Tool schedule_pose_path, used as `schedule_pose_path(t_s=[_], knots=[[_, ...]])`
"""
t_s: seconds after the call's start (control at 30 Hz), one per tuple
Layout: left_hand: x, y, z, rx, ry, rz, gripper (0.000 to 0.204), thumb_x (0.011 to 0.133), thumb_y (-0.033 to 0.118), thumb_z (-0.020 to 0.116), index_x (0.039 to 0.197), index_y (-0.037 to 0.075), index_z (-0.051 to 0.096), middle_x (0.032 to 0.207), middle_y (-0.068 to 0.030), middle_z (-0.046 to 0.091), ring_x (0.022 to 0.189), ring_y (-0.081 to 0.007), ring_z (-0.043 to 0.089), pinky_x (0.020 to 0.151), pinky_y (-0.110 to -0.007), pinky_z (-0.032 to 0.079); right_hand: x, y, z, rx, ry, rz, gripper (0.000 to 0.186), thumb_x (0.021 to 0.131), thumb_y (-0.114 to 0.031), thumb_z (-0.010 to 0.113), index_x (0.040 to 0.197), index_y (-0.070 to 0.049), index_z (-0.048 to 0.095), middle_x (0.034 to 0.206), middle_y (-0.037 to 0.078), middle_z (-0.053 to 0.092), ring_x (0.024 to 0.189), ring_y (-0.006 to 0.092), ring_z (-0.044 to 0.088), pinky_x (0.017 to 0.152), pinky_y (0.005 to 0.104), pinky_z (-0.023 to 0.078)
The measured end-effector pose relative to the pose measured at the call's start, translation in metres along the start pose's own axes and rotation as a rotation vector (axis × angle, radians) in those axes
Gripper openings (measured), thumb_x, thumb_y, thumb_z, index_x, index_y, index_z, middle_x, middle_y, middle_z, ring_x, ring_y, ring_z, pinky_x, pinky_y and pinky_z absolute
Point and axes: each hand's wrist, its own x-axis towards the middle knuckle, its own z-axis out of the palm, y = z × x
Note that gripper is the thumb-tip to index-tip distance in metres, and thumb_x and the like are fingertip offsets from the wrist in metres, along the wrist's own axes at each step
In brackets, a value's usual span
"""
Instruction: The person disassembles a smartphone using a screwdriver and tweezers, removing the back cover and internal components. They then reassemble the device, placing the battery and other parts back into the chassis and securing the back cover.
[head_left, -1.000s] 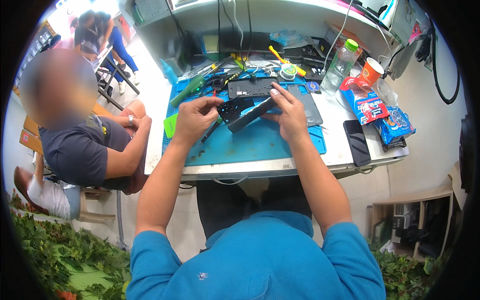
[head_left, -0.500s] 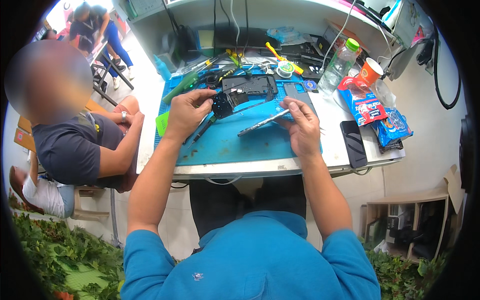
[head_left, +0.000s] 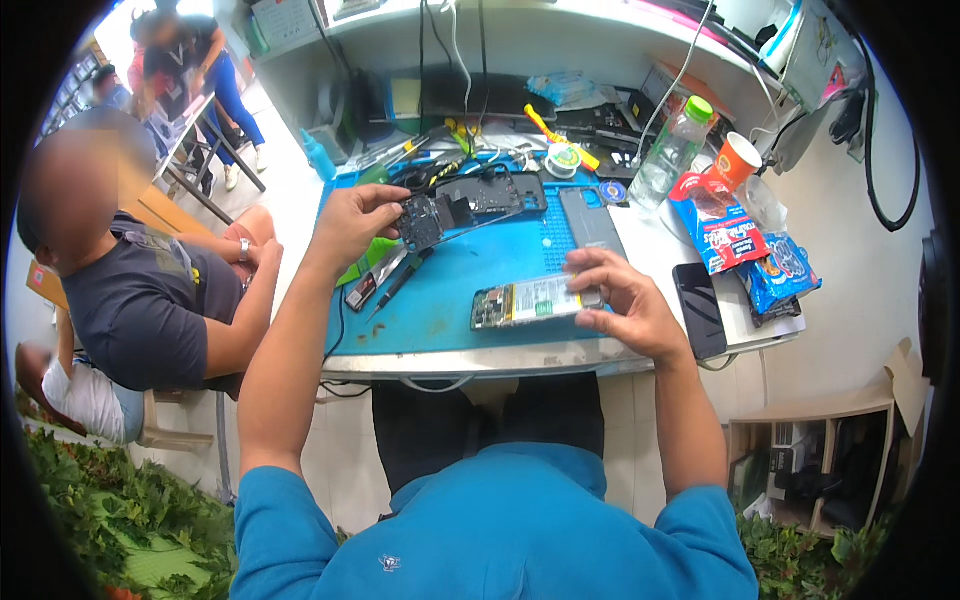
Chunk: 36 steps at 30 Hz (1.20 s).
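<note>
Centre frame, right hand (head_left: pixel 622 305) grips the opened phone body (head_left: pixel 528 303) by its edges above the blue mat (head_left: pixel 450 300). Upper centre, left hand (head_left: pixel 352 222) pinches a black cover piece (head_left: pixel 422 222). Both appear light, rigid, fragile; edge holds advisable.

Opened phone body (head_left: pixel 525 302) on mat (head_left: pixel 440 310) near table (head_left: pixel 660 250) front edge; phone frame (head_left: pixel 490 192) behind it, bottle (head_left: pixel 672 152) and cup (head_left: pixel 737 158) far right, snack bags (head_left: pixel 718 235) beside.
</note>
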Motion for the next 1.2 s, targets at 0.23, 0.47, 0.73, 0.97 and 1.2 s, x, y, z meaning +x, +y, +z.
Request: schedule_pose_path(t_s=[0.23,0.47,0.73,0.97,1.2], knots=[[0.032,0.013,-0.004,-0.003,-0.126,-0.046,0.032,0.109,0.013,0.075,0.137,-0.001,0.078,0.105,-0.0010,0.074,0.086,-0.0081,0.070,0.080,-0.025,0.062,0.011,-0.003,-0.007,-0.252,-0.111,-0.021,0.062,0.083,-0.008,0.099,0.140,-0.007,0.075,0.162,0.016,0.058,0.152,0.0322,0.058,0.128,0.0462,0.049],[0.077,0.023,0.023,0.081,-0.211,-0.102,0.029,0.108,0.010,0.073,0.135,-0.002,0.079,0.100,-0.0044,0.077,0.079,-0.0104,0.072,0.074,-0.025,0.060,0.023,-0.003,-0.003,-0.490,-0.152,-0.084,0.062,0.083,-0.008,0.097,0.140,-0.009,0.073,0.162,0.017,0.058,0.152,0.0366,0.059,0.127,0.0476,0.050],[0.103,0.018,0.023,0.240,-0.235,-0.133,0.027,0.108,0.008,0.074,0.132,-0.001,0.081,0.107,-0.0064,0.081,0.079,-0.0108,0.072,0.074,-0.027,0.063,0.021,0.001,0.001,-0.554,-0.161,-0.060,0.052,0.087,-0.009,0.093,0.136,-0.009,0.074,0.165,0.017,0.056,0.152,0.0372,0.058,0.125,0.0473,0.052],[0.103,0.023,0.025,0.271,-0.256,-0.145,0.026,0.107,0.008,0.075,0.130,-0.001,0.082,0.104,-0.0060,0.081,0.076,-0.0101,0.070,0.072,-0.027,0.062,0.020,-0.001,0.001,-0.619,-0.176,-0.036,0.049,0.090,-0.013,0.091,0.135,-0.009,0.073,0.163,0.016,0.059,0.151,0.0360,0.059,0.124,0.0461,0.052],[0.104,0.021,0.027,0.240,-0.240,-0.172,0.023,0.105,0.006,0.076,0.126,0.000,0.084,0.096,-0.0056,0.079,0.070,-0.0112,0.069,0.066,-0.031,0.060,0.020,-0.006,0.002,-0.693,-0.217,-0.012,0.047,0.093,-0.016,0.087,0.137,-0.008,0.072,0.162,0.017,0.060,0.149,0.0378,0.060,0.120,0.0474,0.054]])
